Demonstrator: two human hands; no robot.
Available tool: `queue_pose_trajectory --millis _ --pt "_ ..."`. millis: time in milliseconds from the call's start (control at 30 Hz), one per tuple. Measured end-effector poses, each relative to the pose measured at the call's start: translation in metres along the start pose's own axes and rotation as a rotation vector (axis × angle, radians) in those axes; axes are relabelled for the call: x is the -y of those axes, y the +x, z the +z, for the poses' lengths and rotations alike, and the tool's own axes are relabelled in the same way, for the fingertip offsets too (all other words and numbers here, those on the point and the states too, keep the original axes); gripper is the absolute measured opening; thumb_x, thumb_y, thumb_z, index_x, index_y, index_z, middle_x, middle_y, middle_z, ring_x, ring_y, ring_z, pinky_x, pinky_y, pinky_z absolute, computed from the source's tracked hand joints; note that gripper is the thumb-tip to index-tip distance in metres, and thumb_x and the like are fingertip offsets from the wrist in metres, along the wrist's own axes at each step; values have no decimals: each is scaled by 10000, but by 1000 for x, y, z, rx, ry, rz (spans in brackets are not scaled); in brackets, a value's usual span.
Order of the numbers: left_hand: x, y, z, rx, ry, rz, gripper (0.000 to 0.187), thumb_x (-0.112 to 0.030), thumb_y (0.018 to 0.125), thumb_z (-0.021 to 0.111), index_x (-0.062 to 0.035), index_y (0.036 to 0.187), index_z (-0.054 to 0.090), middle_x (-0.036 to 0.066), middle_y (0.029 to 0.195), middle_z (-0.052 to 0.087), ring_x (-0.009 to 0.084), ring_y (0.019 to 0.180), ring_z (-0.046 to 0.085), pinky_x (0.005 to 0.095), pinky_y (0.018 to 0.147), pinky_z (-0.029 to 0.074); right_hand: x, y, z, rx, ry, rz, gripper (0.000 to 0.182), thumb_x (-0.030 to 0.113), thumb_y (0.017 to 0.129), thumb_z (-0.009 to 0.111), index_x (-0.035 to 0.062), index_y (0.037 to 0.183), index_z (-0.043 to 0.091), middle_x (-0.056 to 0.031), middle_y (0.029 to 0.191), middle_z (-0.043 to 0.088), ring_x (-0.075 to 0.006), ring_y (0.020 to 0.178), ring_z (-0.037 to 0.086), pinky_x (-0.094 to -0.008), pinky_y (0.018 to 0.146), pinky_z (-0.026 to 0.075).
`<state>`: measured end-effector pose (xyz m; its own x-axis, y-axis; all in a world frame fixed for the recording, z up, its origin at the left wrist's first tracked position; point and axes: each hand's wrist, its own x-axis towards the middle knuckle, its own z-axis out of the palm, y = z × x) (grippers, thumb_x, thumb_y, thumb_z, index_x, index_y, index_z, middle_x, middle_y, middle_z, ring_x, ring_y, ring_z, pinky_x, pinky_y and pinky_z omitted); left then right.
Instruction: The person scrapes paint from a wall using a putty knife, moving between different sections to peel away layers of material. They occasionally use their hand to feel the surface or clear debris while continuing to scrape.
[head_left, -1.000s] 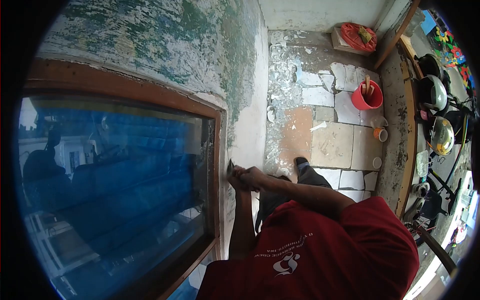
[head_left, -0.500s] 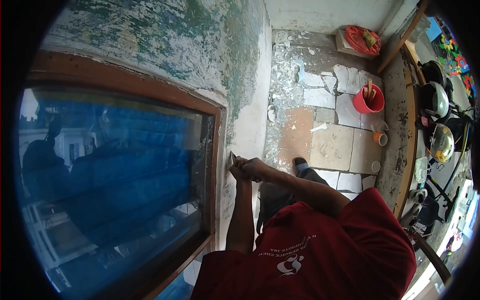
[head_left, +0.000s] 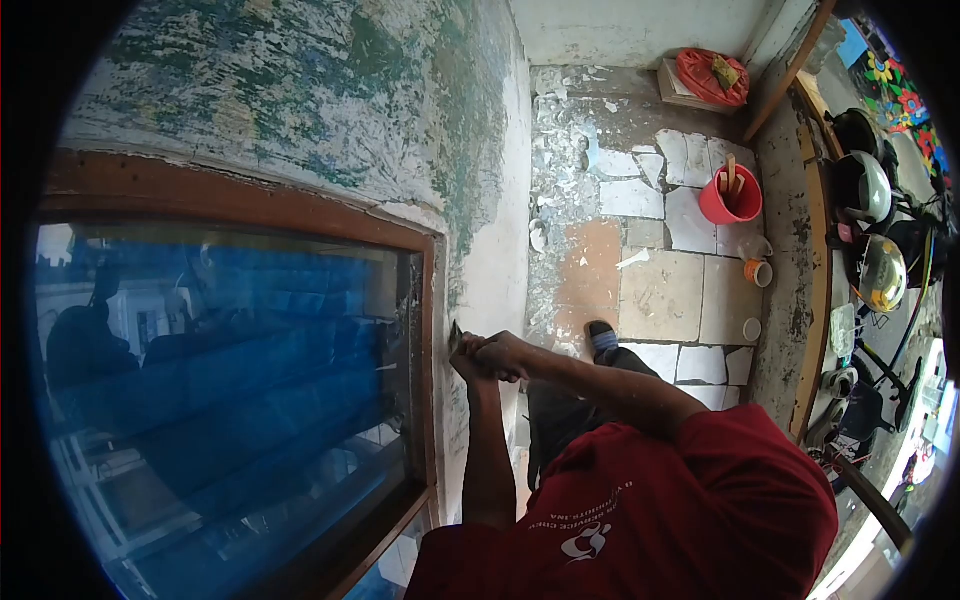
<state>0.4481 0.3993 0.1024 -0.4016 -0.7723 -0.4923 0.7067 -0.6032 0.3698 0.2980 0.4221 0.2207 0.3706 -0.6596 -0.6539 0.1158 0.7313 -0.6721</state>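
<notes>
A scraper (head_left: 455,334) with a small pointed metal blade is held against the wall (head_left: 487,270) beside the brown window frame (head_left: 428,330). My left hand (head_left: 468,366) is closed around its handle, close to the blade. My right hand (head_left: 503,356) is closed too, pressed against the left hand on the same tool. The fingers hide most of the handle. Worn green and white paint covers the wall above the window, and a paler bare strip runs down by my hands.
Paint flakes litter the tiled floor (head_left: 660,290) along the wall. A red bucket (head_left: 715,207) with wooden handles, an orange-labelled cup (head_left: 758,273) and a red bag (head_left: 705,75) stand there. Helmets (head_left: 863,188) line the ledge at right. The window glass (head_left: 220,400) lies left.
Both hands and the scraper have moved a little down along the wall beside the window frame, still gripping together. The whole view has shifted slightly.
</notes>
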Motion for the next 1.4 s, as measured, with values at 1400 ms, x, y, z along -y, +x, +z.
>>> queue_pose_trajectory --millis 1400 --pt "-5 -23 91 -234 266 -4 335 -253 868 435 -133 558 396 -20 466 357 126 430 383 275 458 376 38 -28 -10 -35 194 147 250 315 880 455 125 794 593 3 495 467 -92 334 404 -241 269 306"
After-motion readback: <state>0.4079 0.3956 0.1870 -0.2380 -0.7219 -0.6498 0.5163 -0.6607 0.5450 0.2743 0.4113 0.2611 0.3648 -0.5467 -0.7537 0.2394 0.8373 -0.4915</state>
